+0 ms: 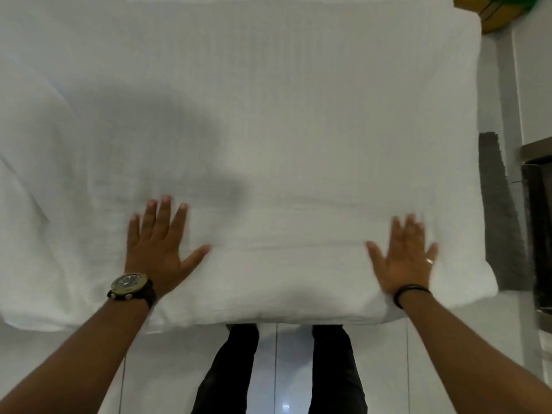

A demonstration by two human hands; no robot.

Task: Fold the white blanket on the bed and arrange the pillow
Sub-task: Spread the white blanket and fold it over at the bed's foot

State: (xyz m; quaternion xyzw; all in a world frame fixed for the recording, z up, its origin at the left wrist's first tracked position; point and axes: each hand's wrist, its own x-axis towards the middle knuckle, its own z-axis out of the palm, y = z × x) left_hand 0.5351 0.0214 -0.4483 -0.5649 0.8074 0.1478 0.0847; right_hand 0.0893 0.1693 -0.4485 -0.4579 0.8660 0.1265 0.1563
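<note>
Lying flat, the white blanket (pixel 268 130) (faintly creased) under 2 palms.

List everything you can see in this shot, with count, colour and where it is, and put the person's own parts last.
blanket: one, white, spread across the bed, filling most of the view
floor: white glossy tiles, bottom centre
mat: one, grey, on the floor right of the bed
dark furniture: right edge, details unclear
yellow and green object: top right corner, unidentifiable
watch: one, dark, left wrist
wristband: one, black, right wrist
ring: one, right hand
legs: two, dark trousers, bottom centre
left hand: flat on blanket
right hand: flat on blanket, blurred
</note>
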